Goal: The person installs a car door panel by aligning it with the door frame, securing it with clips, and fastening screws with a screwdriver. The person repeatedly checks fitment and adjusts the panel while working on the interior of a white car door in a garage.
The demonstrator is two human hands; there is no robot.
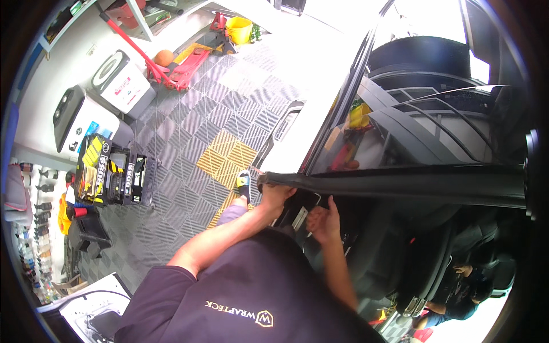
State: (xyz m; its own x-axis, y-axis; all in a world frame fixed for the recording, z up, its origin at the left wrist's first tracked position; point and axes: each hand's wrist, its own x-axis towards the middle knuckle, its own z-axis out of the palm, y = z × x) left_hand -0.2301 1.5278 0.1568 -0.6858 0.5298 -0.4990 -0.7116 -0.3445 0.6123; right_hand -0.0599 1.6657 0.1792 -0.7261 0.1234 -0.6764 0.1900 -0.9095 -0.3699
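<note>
My left hand point(278, 195) is closed around the near-left end of a long black padded-looking strip point(400, 186) that runs along the car's open door frame. Its fingertips curl under the strip and are partly hidden. To the right and a little lower, my right hand point(325, 220) is held up inside the doorway with the thumb raised and the fingers curled. Whatever those fingers hold, if anything, does not show. Behind the hands lies the dark car interior, with a black seat point(377, 251). Left of the strip, a white car panel point(311, 123) carries a dark door handle or vent.
A black tool cart point(117, 174) stands on the tiled floor point(177, 143) at left. Farther back are two grey-and-white bins point(123, 86), a red floor jack point(183, 70) and a yellow bucket point(238, 30). Another person point(466, 297) works at the car's lower right side.
</note>
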